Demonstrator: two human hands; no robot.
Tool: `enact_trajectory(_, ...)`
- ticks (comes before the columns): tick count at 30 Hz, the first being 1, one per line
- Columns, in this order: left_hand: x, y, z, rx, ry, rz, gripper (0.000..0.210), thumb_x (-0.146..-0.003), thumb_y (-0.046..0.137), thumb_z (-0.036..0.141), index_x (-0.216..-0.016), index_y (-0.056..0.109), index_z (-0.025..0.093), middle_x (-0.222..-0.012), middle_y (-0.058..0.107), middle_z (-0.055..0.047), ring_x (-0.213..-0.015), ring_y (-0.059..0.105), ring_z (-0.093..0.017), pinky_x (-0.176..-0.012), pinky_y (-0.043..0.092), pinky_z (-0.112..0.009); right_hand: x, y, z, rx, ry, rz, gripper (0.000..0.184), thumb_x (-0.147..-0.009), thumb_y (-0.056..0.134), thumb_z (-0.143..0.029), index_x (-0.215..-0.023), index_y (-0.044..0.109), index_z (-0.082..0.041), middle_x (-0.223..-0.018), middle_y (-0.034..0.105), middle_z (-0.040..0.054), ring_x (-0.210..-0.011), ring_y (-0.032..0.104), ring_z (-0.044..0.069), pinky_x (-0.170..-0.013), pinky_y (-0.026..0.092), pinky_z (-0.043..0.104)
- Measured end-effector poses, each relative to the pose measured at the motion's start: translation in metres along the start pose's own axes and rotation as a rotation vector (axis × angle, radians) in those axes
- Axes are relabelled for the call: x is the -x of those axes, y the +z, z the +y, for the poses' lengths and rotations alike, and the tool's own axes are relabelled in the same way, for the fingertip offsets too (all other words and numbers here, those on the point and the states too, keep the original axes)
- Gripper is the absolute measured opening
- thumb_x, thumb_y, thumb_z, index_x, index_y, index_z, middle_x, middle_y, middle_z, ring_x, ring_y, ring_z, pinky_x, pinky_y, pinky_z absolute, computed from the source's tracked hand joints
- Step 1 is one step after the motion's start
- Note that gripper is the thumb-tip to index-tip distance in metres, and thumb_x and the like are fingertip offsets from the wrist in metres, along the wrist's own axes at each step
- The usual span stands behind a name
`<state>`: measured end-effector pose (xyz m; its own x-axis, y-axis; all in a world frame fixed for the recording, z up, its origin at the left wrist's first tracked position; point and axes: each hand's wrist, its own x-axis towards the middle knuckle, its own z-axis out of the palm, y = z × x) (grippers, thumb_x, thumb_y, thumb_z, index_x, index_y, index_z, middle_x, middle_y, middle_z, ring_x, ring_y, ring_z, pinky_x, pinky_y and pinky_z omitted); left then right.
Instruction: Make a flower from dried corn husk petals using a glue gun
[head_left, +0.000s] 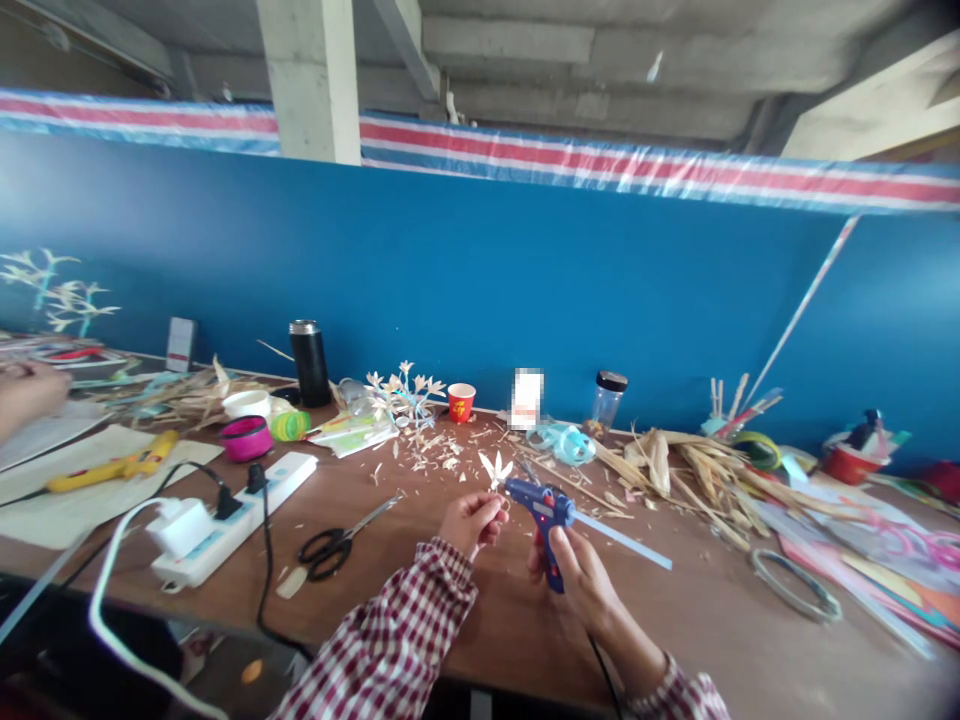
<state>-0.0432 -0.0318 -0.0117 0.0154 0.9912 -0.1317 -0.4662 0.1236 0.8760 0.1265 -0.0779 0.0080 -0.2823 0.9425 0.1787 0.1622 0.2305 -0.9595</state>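
Observation:
My left hand (472,521) is closed in a pinch, holding up a small pale flower (496,468) with pointed petals. Its stem is mostly hidden by my fingers. In my right hand (581,570) is a blue hot glue gun (541,503), gripped by its handle, with a red light showing on its side. The gun's nozzle points left, close to the flower's base; whether they touch I cannot tell. A translucent glue stick (626,540) juts from the back of the gun.
Scissors (341,540) and a white power strip (232,530) lie to the left, with cables running off the table edge. Finished flowers (405,392), a red cup (461,402), and a black bottle (308,362) stand behind. Dried husks (705,465) lie right; another person's hand (30,395) is far left.

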Motion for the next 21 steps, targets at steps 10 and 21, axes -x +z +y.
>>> enact_trajectory(10, -0.0004, -0.0011, -0.0022, 0.000, 0.006, -0.016, 0.041, -0.050, 0.081, 0.040, -0.073, 0.065, 0.010, -0.053, 0.062, -0.001, -0.038, 0.047, -0.003, -0.037, 0.032, -0.015, -0.0006, 0.0011, -0.0023, -0.002, -0.020, 0.000, 0.047, -0.091, 0.030, -0.054, -0.085, 0.054, -0.014, -0.067, 0.064, 0.0056, -0.055, 0.057, 0.014, -0.053, 0.042, 0.024)
enact_trajectory(21, -0.0001, -0.0007, -0.0008, -0.015, 0.001, -0.015, 0.037, -0.053, 0.079, 0.038, -0.073, 0.064, 0.011, -0.054, 0.062, -0.002, -0.039, 0.047, -0.004, -0.038, 0.034, -0.016, 0.0026, -0.0016, -0.0039, 0.043, -0.002, 0.004, 0.049, -0.090, 0.030, -0.056, -0.082, 0.055, -0.015, -0.064, 0.062, 0.0042, -0.054, 0.056, 0.015, -0.053, 0.043, 0.025)
